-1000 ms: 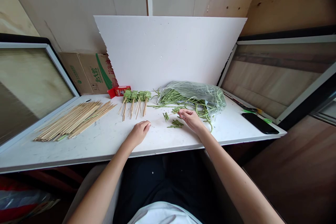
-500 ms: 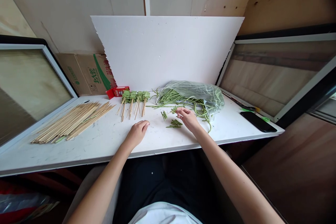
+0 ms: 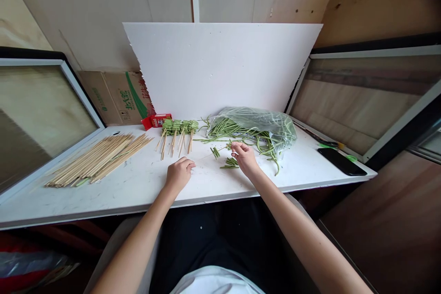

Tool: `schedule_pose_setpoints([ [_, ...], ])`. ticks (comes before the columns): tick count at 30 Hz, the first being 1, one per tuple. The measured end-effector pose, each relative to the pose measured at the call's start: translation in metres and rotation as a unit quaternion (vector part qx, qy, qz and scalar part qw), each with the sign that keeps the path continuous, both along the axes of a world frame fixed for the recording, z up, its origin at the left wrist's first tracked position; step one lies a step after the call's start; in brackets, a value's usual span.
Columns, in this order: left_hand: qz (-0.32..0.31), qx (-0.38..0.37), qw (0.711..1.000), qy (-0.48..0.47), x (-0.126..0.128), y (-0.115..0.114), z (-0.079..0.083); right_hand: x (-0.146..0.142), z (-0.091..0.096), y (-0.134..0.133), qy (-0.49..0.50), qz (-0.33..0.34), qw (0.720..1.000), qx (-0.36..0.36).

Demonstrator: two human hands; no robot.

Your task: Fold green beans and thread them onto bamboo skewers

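Note:
My left hand is closed round the end of a thin bamboo skewer, just above the table. The skewer slants up to the right towards my right hand, whose fingers pinch short cut green bean pieces at its far end. Another small group of bean pieces lies along the skewer's line; I cannot tell whether they are threaded on it. Just below my right fingers a loose pile of cut beans rests on the table, partly hidden by that hand.
Finished bean skewers lie in a row by a red box. Many bare skewers spread at left. A plastic bag of long beans sits at the back, a black phone at right. A white board stands behind the table.
My left hand has shifted and turned slightly, and the skewer between my hands shows more clearly. My right hand keeps its pinch at nearly the same place. The view has moved a little.

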State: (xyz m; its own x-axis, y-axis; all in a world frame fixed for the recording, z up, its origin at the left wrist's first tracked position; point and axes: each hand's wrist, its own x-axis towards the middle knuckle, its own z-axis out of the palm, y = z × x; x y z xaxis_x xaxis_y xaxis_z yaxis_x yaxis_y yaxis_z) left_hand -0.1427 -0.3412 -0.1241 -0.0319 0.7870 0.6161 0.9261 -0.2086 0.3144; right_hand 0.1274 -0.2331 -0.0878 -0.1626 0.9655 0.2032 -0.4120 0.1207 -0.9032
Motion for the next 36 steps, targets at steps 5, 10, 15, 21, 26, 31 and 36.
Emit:
schedule_pose_setpoints([
  [5,0.005,-0.008,1.000,0.017,0.001,0.000,0.000,-0.005,-0.004,-0.007,-0.004,-0.006,1.000,-0.004],
  [10,0.005,-0.010,1.000,0.025,0.000,0.000,0.000,-0.006,-0.007,-0.005,-0.024,-0.014,1.000,-0.002],
  [15,0.000,-0.011,1.000,0.023,0.002,0.000,0.002,-0.004,-0.012,0.002,-0.047,-0.038,0.998,0.010],
  [21,-0.021,-0.015,1.000,0.013,0.006,-0.001,0.002,-0.017,-0.016,-0.012,-0.095,-0.005,0.995,0.039],
  [26,-0.026,-0.016,1.000,0.004,0.006,-0.002,0.003,-0.024,-0.015,-0.023,-0.120,0.024,0.991,0.049],
  [31,-0.029,-0.015,0.999,-0.003,0.006,-0.002,0.003,-0.018,-0.009,-0.022,-0.129,0.038,0.989,0.061],
  [36,-0.024,-0.007,1.000,-0.019,0.005,-0.002,0.004,0.011,0.008,-0.003,-0.220,0.024,0.967,0.130],
])
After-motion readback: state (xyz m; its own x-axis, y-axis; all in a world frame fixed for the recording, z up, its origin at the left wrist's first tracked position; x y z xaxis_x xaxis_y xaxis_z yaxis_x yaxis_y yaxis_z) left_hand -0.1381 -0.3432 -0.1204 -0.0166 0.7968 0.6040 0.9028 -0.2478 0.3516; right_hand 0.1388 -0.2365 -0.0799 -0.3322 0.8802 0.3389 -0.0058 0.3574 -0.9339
